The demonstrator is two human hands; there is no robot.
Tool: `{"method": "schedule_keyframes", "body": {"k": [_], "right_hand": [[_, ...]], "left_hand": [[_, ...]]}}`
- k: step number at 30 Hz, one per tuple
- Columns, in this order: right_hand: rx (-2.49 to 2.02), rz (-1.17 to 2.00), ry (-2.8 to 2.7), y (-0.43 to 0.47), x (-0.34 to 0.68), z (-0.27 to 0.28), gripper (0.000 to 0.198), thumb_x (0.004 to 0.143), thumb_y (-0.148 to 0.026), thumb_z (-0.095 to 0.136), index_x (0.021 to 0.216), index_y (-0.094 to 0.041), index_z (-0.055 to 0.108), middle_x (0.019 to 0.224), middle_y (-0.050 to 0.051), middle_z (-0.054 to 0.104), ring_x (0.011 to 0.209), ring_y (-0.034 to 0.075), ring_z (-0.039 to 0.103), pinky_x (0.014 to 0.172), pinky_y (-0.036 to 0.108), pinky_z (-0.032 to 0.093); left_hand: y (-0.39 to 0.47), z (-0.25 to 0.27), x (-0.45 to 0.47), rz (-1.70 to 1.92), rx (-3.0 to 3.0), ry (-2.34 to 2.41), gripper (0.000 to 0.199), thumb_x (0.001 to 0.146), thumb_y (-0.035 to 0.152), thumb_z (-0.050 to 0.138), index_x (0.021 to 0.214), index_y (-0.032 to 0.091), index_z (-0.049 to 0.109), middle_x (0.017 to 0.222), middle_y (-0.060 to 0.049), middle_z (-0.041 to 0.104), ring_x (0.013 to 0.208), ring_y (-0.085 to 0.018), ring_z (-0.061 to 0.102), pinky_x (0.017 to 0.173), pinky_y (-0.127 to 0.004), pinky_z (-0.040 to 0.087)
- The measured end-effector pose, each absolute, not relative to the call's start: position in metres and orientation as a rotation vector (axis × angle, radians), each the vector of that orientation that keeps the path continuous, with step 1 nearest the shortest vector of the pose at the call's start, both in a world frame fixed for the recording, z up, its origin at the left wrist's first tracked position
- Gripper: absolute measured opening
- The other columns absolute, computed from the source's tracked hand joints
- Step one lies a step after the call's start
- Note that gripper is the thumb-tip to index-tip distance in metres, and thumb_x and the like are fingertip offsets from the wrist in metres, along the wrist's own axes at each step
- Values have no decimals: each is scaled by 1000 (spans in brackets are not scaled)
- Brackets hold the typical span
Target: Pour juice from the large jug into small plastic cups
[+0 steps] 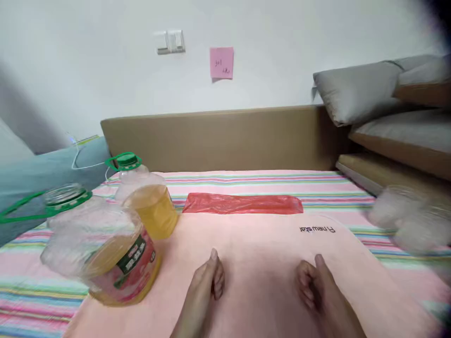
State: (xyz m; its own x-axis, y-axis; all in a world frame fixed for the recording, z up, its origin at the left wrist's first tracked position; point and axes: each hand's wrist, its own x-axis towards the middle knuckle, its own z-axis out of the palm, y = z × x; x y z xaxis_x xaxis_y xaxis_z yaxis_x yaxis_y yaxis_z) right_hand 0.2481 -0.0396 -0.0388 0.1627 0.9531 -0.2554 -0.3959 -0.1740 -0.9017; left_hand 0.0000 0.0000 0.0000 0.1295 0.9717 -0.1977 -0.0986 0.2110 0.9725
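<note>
My left hand rests over the pink mat, fingers curled in and thumb up, with nothing in it. Across from it, my right hand is curled the same way, also holding nothing. Nearest to my left hand is a large clear juice jug with a pink label, a green ring handle and an uncapped mouth. Behind it stands a second jug of yellow liquid with a green cap. A folded red plastic bag lies along the mat's far edge.
Blurred clear plastic containers stand at the right on the striped cloth. Grey and brown cushions are stacked behind them. A brown headboard runs along the wall. A white cable lies at the left on blue fabric.
</note>
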Motion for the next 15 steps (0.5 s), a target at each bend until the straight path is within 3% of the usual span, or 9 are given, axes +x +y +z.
{"method": "schedule_keyframes", "body": {"k": [5, 10, 15], "right_hand": [[-1165, 1460, -688, -41, 251, -39, 84, 85, -101, 42, 61, -21, 46, 60, -1, 36, 57, 16, 27, 58, 33, 22], [-1200, 1513, -781, -38, 253, -46, 84, 88, -101, 39, 63, -21, 44, 60, -1, 37, 55, 15, 28, 57, 33, 18], [-1183, 1531, -785, -37, 254, -48, 83, 90, -99, 36, 64, -21, 45, 61, -1, 38, 54, 15, 29, 57, 33, 18]], "left_hand": [[-2, -7, 5, 962, 947, 1075, 82, 72, 102, 51, 56, 24, 32, 52, 8, 21, 49, -9, 15, 48, -29, 12], [-2, -14, 13, 923, 899, 1066, 84, 68, 103, 55, 54, 24, 30, 50, 8, 21, 46, -7, 14, 47, -28, 10], [-1, -14, 19, 893, 862, 989, 87, 63, 109, 45, 49, 24, 31, 44, 8, 21, 42, -6, 14, 48, -29, 8]]}}
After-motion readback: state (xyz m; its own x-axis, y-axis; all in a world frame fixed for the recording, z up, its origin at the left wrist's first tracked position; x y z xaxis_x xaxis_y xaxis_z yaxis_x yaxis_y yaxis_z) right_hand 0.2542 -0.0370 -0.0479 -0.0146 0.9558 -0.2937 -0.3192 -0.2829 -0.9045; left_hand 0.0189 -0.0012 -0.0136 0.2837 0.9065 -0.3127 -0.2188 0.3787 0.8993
